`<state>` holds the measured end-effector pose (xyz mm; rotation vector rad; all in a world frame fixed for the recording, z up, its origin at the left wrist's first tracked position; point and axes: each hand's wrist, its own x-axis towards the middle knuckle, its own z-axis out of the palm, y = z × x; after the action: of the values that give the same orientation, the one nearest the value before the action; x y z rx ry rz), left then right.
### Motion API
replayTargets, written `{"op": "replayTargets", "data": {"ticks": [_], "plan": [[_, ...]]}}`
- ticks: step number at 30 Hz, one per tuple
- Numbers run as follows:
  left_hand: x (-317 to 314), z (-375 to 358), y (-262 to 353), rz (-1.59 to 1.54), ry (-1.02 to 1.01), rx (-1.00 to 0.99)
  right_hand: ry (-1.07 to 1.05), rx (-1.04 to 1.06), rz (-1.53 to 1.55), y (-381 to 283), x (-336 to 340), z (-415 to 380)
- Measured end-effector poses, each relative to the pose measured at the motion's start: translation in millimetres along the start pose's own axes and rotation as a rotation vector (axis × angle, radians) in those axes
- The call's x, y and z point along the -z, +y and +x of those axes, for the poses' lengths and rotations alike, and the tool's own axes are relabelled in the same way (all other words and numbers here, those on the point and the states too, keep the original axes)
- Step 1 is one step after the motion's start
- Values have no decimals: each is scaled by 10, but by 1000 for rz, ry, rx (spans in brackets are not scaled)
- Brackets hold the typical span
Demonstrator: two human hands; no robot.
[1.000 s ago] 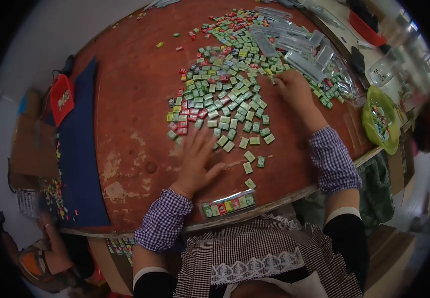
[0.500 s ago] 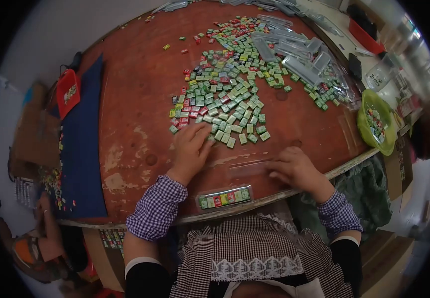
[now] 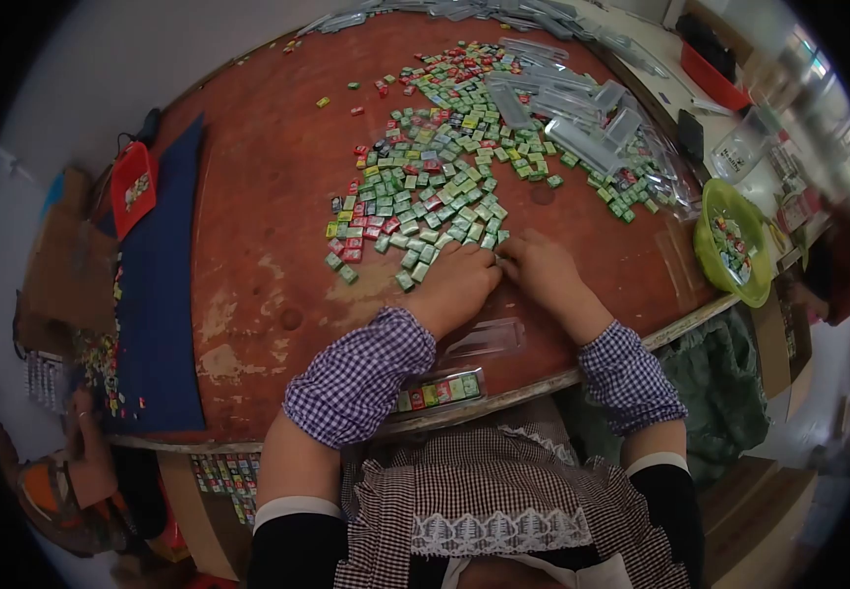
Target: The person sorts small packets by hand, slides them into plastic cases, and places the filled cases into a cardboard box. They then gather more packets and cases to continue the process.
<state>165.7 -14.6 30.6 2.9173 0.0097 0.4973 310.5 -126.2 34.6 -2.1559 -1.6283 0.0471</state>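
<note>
My left hand (image 3: 456, 285) is at the near edge of a pile of small wrapped blocks (image 3: 435, 201), mostly green, some red and yellow. Its fingers are bent and pressed together, covering several blocks. My right hand (image 3: 543, 277) meets it from the right, fingers curled and fingertips close to the left ones. Whatever lies between the fingertips is hidden. Below my hands, a clear plastic tray (image 3: 489, 338) lies on the red-brown tabletop (image 3: 248, 196). Nearer me, at the table edge, a clear tray holding a row of blocks (image 3: 449, 391) is partly covered by my left sleeve.
Clear plastic trays (image 3: 582, 145) are heaped at the back right. A green bowl (image 3: 705, 245) of small pieces stands at the right edge. Blue cloth (image 3: 164, 324) and a red scoop (image 3: 122, 218) lie at the left. Another person's arm (image 3: 91, 442) shows at lower left.
My left hand has moved right, and my right hand has come up and left to meet it at the pile's near edge. Several blocks there are now covered.
</note>
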Motion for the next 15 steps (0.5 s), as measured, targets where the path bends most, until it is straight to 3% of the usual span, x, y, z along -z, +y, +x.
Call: {"op": "replayTargets", "data": {"ticks": [7,10,15], "plan": [[367,-280,13,-40,-57,-135,145,235,-54,50,39,-24],[501,-603,103,-113,-69,-205,17,158,246,-75,260,-482],[393,-734,151,-219,-199,-239,-10,180,212,-449,121,-751]]}}
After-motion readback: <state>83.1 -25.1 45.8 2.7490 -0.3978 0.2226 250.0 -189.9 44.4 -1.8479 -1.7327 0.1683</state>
